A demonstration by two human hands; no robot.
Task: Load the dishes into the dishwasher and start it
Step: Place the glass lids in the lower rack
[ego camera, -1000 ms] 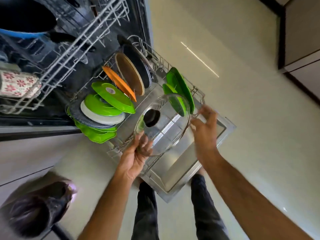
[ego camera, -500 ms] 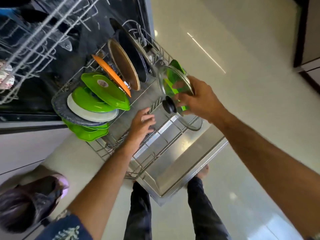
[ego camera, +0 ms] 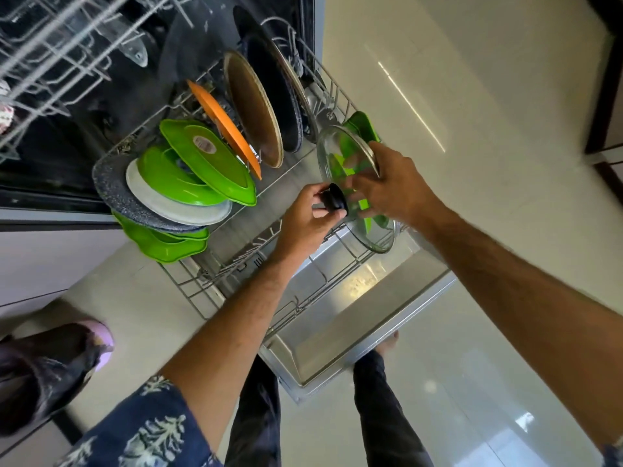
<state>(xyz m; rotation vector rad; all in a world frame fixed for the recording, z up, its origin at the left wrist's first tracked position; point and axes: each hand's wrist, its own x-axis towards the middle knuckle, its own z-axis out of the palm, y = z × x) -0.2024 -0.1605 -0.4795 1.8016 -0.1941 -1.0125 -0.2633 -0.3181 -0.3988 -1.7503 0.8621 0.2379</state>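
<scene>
Loading step, rack (ego camera: 215,291) pulled out over the open door (ego camera: 354,332). Glass lid (ego camera: 340,153) stands on edge at frame centre right, against green plates (ego camera: 362,124). Left hand (ego camera: 305,220) pinches the black knob (ego camera: 335,200); right hand (ego camera: 391,187) grips the lid's rim from above. Other plates (ego camera: 188,183) stacked centre left. Next, probably: seat the lid between tines so it stands, then let go.
</scene>
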